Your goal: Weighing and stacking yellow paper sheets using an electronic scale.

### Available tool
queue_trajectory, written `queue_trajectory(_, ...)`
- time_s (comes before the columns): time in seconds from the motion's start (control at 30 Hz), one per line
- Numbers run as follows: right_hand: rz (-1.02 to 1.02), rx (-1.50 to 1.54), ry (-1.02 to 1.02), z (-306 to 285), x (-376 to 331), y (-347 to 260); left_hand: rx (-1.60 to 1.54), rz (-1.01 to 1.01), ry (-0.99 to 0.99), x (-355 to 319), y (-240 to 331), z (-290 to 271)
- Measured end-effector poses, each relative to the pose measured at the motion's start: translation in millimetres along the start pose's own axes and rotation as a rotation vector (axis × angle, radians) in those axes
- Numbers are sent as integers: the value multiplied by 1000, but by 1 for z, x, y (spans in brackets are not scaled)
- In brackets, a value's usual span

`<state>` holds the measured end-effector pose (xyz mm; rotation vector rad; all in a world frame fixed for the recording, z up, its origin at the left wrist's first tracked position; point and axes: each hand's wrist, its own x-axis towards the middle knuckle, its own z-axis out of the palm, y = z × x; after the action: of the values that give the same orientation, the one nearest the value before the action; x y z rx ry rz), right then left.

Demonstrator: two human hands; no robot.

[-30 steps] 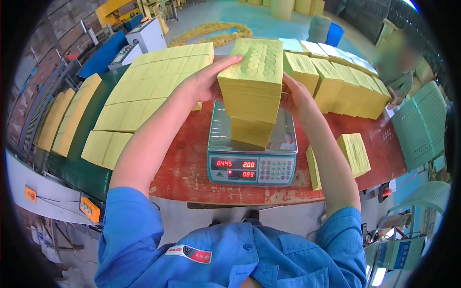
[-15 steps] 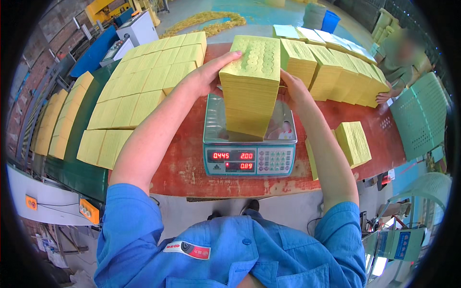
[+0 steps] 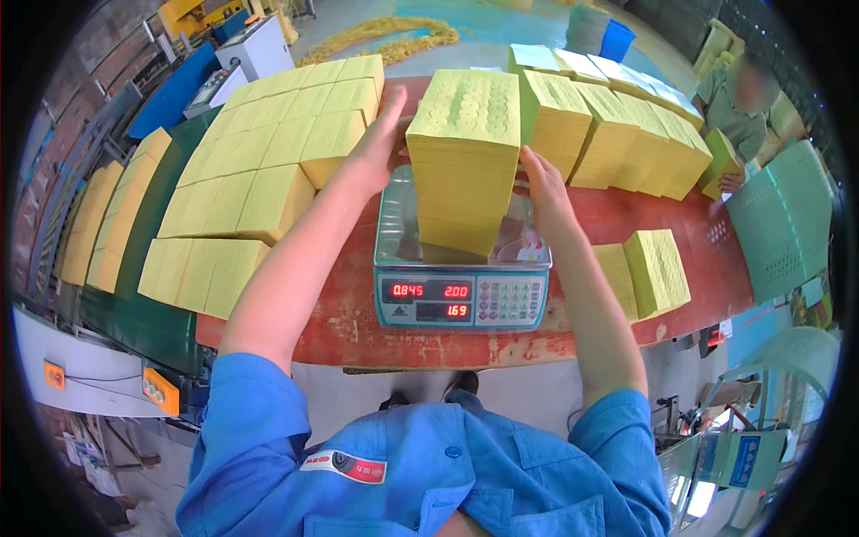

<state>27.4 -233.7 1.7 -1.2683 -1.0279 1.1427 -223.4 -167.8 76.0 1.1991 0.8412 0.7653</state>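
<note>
A tall stack of yellow paper (image 3: 461, 188), its top marked with rows of round coin-like stamps, stands upright on the metal pan of a digital scale (image 3: 413, 316) with lit red digits. My left hand (image 3: 380, 148) is open to the left of the stack, fingers stretched away from me and a small gap between palm and paper. On the other side my right hand (image 3: 546, 188) is open too. Its fingertips are at the stack's right edge; whether they still touch it I cannot tell.
Rows of yellow paper stacks (image 3: 268, 143) cover the left side of the red table (image 3: 358, 327). More stacks (image 3: 617, 134) line the far right. Two shorter stacks (image 3: 658, 273) sit right of the scale. A co-worker (image 3: 738, 107) stands at the far right, beside a green perforated chair (image 3: 787, 224).
My left hand has come off the stack and moved left; my right hand has loosened. The scale's reading has risen. The co-worker now holds a tilted yellow stack.
</note>
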Motion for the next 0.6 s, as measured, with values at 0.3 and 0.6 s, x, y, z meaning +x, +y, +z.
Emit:
queue_trajectory(0.3,-17,277,131,34,18,20,-550,227,154,2,-97,43)
queue_trajectory(0.6,159,372,-84,11,8,8,-497,317,280,-12,-98,66)
